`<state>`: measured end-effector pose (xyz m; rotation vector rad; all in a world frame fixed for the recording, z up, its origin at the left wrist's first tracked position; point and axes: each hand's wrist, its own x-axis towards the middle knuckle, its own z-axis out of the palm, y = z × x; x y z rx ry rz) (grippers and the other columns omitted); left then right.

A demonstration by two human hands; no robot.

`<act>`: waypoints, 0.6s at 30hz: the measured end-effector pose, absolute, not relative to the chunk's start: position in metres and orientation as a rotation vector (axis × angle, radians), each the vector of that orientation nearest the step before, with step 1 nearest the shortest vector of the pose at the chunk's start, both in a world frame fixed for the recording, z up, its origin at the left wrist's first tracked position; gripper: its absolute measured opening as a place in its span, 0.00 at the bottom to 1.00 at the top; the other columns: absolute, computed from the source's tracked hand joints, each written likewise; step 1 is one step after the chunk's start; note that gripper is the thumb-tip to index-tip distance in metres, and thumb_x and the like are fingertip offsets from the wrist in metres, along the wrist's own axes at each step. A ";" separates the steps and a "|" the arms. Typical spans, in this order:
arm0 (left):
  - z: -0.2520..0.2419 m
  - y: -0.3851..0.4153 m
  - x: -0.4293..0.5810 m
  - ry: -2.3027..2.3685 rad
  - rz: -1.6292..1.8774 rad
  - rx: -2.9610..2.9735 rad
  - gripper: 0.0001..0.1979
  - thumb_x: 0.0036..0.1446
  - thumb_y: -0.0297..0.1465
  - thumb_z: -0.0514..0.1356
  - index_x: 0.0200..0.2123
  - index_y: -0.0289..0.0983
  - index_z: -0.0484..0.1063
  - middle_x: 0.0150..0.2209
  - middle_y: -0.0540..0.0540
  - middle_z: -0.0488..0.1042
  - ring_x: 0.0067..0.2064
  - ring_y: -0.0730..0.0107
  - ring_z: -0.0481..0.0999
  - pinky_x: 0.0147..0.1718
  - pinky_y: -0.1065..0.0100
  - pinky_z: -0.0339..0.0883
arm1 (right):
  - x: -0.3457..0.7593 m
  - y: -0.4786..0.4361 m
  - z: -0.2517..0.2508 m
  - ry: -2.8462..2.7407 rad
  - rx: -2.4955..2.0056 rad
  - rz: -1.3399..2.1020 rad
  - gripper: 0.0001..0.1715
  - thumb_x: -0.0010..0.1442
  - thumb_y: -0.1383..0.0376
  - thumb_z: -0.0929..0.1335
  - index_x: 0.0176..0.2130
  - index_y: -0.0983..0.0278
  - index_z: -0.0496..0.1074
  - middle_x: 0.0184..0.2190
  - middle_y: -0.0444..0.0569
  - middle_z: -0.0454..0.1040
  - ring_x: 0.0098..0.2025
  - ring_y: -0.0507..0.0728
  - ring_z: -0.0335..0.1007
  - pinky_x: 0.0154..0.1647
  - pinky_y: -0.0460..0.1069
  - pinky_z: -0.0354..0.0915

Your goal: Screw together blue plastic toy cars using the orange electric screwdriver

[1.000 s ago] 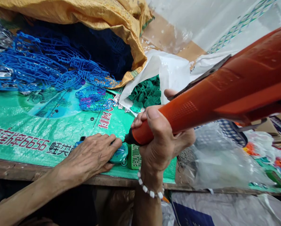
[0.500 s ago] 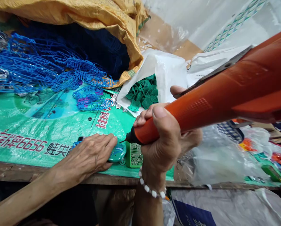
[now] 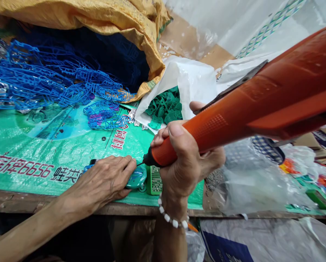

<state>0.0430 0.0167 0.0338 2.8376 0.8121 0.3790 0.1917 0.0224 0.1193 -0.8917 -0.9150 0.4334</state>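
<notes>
My right hand (image 3: 181, 156) is wrapped round an orange-red electric screwdriver (image 3: 206, 133) with a black nose. Its thin bit points left and reaches the teal end of a teal and blue plastic piece (image 3: 137, 177), close to my left fingertips; whether it sits in a screw hole I cannot tell. My left hand (image 3: 108, 174) is closed over that piece, pressing it on the green sheet and hiding its middle. Just right of the piece, partly behind my right wrist, stands a small green screw tray (image 3: 155, 180) with a dotted top.
A yellow woven sack (image 3: 97, 16) lies open at the back left, with blue plastic frames (image 3: 43, 80) spilling out. Green plastic parts (image 3: 165, 107) fill a white bag (image 3: 198, 76). Loose screws (image 3: 214, 179) and clear plastic bags (image 3: 250, 185) lie to the right. The wooden table edge (image 3: 119, 209) runs in front.
My right hand and the electric screwdriver have shifted slightly left, bringing the bit further over the plastic piece. My left hand stays in place.
</notes>
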 end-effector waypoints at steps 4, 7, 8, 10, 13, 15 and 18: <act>0.033 0.017 0.043 0.808 0.390 2.818 0.18 0.58 0.27 0.61 0.48 0.41 0.59 0.44 0.44 0.73 0.45 0.53 0.77 0.40 0.55 0.73 | 0.189 0.024 0.120 -0.963 -0.886 0.398 0.14 0.52 0.59 0.78 0.32 0.53 0.70 0.22 0.36 0.71 0.17 0.52 0.64 0.13 0.50 0.64; 0.032 0.018 0.043 0.805 0.397 2.807 0.17 0.58 0.26 0.61 0.48 0.41 0.59 0.41 0.46 0.72 0.43 0.54 0.77 0.39 0.55 0.72 | 0.188 0.025 0.121 -0.950 -0.893 0.405 0.15 0.51 0.58 0.78 0.34 0.52 0.71 0.21 0.36 0.71 0.17 0.53 0.64 0.13 0.50 0.63; 0.032 0.017 0.043 0.803 0.396 2.807 0.17 0.58 0.26 0.61 0.48 0.41 0.59 0.41 0.46 0.72 0.43 0.54 0.78 0.39 0.55 0.72 | 0.188 0.025 0.121 -0.939 -0.898 0.403 0.16 0.50 0.57 0.78 0.37 0.52 0.72 0.21 0.36 0.71 0.17 0.54 0.65 0.12 0.51 0.64; 0.031 0.017 0.043 0.806 0.402 2.813 0.18 0.58 0.26 0.61 0.49 0.41 0.59 0.43 0.45 0.73 0.44 0.53 0.78 0.41 0.55 0.72 | 0.188 0.025 0.121 -0.916 -0.921 0.393 0.21 0.49 0.56 0.79 0.42 0.51 0.73 0.21 0.36 0.72 0.17 0.55 0.65 0.12 0.52 0.64; 0.032 0.017 0.043 0.818 0.418 2.810 0.21 0.58 0.26 0.62 0.52 0.40 0.59 0.47 0.43 0.74 0.48 0.51 0.78 0.44 0.54 0.72 | 0.188 0.026 0.121 -0.916 -0.920 0.406 0.23 0.49 0.57 0.78 0.45 0.51 0.73 0.21 0.36 0.72 0.16 0.55 0.65 0.12 0.52 0.64; 0.037 0.017 0.042 0.830 0.397 2.769 0.22 0.59 0.26 0.62 0.53 0.40 0.57 0.47 0.43 0.74 0.49 0.51 0.78 0.44 0.55 0.72 | 0.188 0.026 0.122 -0.913 -0.892 0.411 0.21 0.49 0.58 0.78 0.42 0.51 0.72 0.20 0.36 0.71 0.16 0.55 0.63 0.11 0.52 0.61; 0.049 0.016 0.040 0.839 0.313 2.680 0.20 0.62 0.24 0.58 0.55 0.39 0.56 0.44 0.45 0.74 0.47 0.53 0.78 0.43 0.57 0.71 | 0.186 0.026 0.125 -0.907 -0.891 0.409 0.16 0.48 0.59 0.77 0.34 0.51 0.70 0.19 0.36 0.69 0.15 0.54 0.62 0.10 0.51 0.59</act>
